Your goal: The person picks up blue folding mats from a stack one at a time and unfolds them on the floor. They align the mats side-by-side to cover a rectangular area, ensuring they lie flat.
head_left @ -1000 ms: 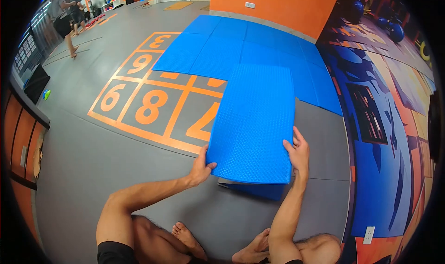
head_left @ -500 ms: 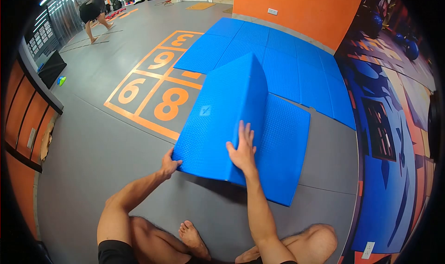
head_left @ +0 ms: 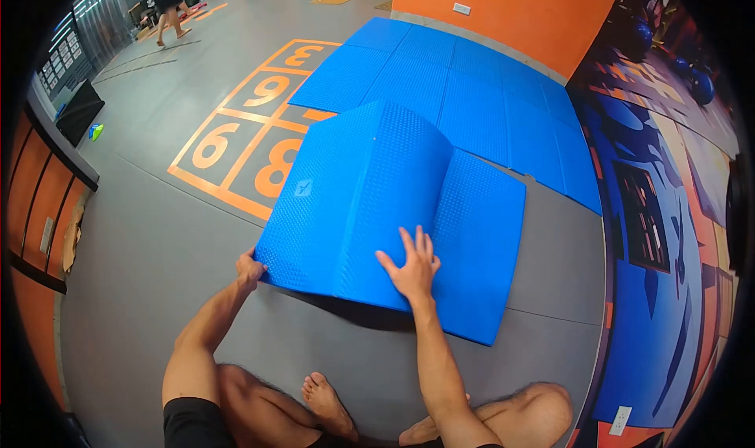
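A blue textured folding mat (head_left: 354, 204) stands partly raised in front of me, bent into a ridge, with its right panel lying flat on the floor. A small pale logo shows on its left panel. My left hand (head_left: 251, 270) is closed on the near left corner of that panel, thumb on top and fingers hidden underneath. With fingers spread, my right hand (head_left: 415, 269) rests against the sloping middle panel near its front edge. The underside of the raised part is in shadow.
Several blue mats (head_left: 472, 106) lie flat side by side along the orange wall (head_left: 495, 23). Orange hopscotch numbers (head_left: 208, 145) mark the grey floor at left. A person (head_left: 167, 8) is at the far left. A mural (head_left: 661, 236) borders the right side.
My left hand has moved left and slightly up with the mat's edge, spreading the fold wider and lowering the ridge. My right hand's fingers have spread. The person at the back has moved.
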Demonstrator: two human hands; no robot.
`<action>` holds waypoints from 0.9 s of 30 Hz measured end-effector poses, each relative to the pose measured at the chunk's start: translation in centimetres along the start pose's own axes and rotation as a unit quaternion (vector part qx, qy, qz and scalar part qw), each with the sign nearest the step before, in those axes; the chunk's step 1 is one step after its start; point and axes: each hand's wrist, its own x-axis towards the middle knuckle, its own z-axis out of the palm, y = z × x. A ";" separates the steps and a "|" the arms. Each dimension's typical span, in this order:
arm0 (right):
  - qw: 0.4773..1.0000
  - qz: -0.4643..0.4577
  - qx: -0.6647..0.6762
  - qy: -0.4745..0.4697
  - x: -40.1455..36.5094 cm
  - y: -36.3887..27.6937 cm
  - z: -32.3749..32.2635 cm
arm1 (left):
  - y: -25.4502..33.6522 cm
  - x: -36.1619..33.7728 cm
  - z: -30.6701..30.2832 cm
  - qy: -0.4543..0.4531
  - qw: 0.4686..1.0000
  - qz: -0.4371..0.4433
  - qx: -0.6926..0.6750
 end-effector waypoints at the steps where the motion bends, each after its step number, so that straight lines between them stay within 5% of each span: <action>1: 0.998 0.040 0.041 -0.010 0.3 1.1 0.0 | -0.6 1.5 -0.4 0.016 0.999 0.024 0.043; 3: 0.992 0.067 0.103 -0.037 0.6 4.7 1.4 | -1.2 2.9 -0.9 0.037 0.995 0.031 0.092; 8: 0.978 0.097 -0.026 -0.183 -2.7 7.5 5.5 | -2.7 4.9 -0.8 0.081 0.968 0.003 0.238; 11: 0.977 0.100 -0.041 -0.181 -4.8 8.1 7.9 | -1.1 4.9 -1.6 -0.039 0.931 -0.028 0.361; 14: 0.970 0.115 -0.053 -0.206 -4.4 7.2 7.0 | -3.5 6.4 -0.5 -0.058 0.975 0.034 0.210; 17: 0.971 0.107 -0.081 -0.198 -4.6 7.4 7.7 | -3.4 5.9 0.9 -0.007 0.983 0.119 0.142; 20: 0.969 0.094 -0.124 -0.191 -4.9 7.4 8.4 | 0.1 4.5 1.5 -0.037 0.934 0.299 0.191; 25: 0.985 0.073 -0.100 -0.124 -5.2 8.2 9.0 | 0.7 2.5 3.2 -0.124 0.841 0.345 0.398; 27: 0.995 0.085 0.034 -0.028 -5.1 11.4 9.5 | -2.0 3.9 5.2 -0.052 0.851 0.325 0.410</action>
